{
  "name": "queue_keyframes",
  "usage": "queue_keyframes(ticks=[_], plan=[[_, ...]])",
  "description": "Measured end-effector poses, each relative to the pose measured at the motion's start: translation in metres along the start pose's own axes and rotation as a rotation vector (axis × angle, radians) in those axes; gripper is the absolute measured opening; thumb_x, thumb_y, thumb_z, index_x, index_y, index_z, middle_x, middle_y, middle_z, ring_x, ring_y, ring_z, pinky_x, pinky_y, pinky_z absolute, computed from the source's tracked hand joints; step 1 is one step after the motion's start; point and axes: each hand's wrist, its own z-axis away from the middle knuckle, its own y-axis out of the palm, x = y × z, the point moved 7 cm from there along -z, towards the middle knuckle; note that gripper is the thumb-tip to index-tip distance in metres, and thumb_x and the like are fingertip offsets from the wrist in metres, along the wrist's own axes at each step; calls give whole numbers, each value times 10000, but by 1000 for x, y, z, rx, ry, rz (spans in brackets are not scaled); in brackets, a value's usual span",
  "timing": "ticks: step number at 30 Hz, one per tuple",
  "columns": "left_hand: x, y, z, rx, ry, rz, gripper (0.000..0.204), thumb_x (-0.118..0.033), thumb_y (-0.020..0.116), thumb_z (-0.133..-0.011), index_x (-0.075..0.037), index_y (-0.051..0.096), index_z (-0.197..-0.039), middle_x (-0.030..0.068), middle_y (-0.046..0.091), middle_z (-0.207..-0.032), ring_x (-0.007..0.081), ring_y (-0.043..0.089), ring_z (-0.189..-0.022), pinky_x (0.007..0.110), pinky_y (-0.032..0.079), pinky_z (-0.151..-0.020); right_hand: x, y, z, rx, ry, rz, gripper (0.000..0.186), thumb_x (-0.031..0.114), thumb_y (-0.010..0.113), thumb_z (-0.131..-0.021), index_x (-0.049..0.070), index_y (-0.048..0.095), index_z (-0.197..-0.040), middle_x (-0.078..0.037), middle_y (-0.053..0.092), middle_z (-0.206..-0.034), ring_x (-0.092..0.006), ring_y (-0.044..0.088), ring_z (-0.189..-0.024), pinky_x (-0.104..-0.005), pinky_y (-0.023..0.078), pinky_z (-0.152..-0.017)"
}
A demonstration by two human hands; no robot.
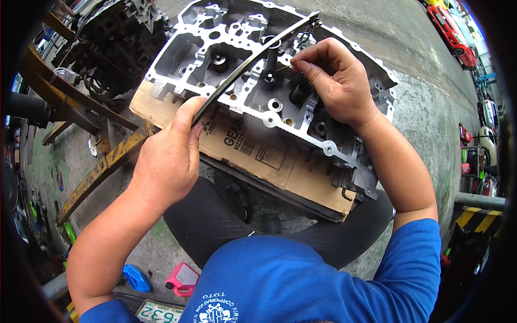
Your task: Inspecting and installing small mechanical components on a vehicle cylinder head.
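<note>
cylinder head [253, 81], a bare aluminium casting with valve pockets and bolt holes, lies across the upper centre of the frame on a flattened brown cardboard box [269, 156]. a long, thin metal bar [253, 62] runs diagonally over it from centre left up toward the top of the frame. the left hand [167, 156], at centre left, is closed around the bar's lower end, thumb pressed along it. the right hand [334, 81], upper right of centre, has thumb and forefinger pinched on a thin, stick-like piece [284, 67] just beside the bar, over the casting; what that piece is cannot be made out. the person's dark trousers [215, 215] and blue shirt [301, 280] fill the lower centre. a dark engine block [118, 43] sits at upper left beside a worn yellow steel frame [97, 167]. a blue container [136, 278] and a pink container [182, 279] stand on the concrete at lower left, and a red car [449, 29] is parked at upper right.
</note>
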Motion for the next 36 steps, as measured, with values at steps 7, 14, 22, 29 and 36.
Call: queue_keyframes(ticks=[7,14,22,29,36], plan=[[-4,4,1,-1,-8,10,428,-106,514,-1032,-114,425,-1451,268,697,-996,485,676,-872,557,533,-730,1,-1,3,-109,-66,39,77,34,700,-948,19,648,-1003,-69,721,-924,-117,678,-863,-279,556,-785],[-7,6,3,-5,-37,-22,409,-126,517,-1031,-110,433,-1431,257,699,-987,487,677,-858,569,538,-730,27,14,11,-41,-396,243,137,-9,723,-877,33,638,-976,-110,716,-982,-259,718,-865,-337,576,-764],[-6,3,1,-4,-11,-58,370,-145,512,-1035,-105,435,-1395,232,685,-930,465,678,-835,563,539,-717,35,26,13,-11,-453,477,123,41,720,-856,58,635,-943,-115,706,-966,-322,701,-847,-381,571,-712],[-5,1,1,-16,-11,-61,362,-147,518,-1033,-104,438,-1383,225,686,-915,462,679,-817,558,539,-706,37,28,10,16,-450,527,116,52,717,-855,60,638,-939,-112,704,-952,-322,702,-842,-387,571,-706],[-6,-1,1,-14,-10,-48,373,-120,521,-1028,-104,445,-1393,249,687,-934,477,674,-848,556,532,-720,36,28,9,5,-427,506,126,37,721,-852,58,644,-949,-108,703,-936,-317,706,-842,-379,575,-719]])
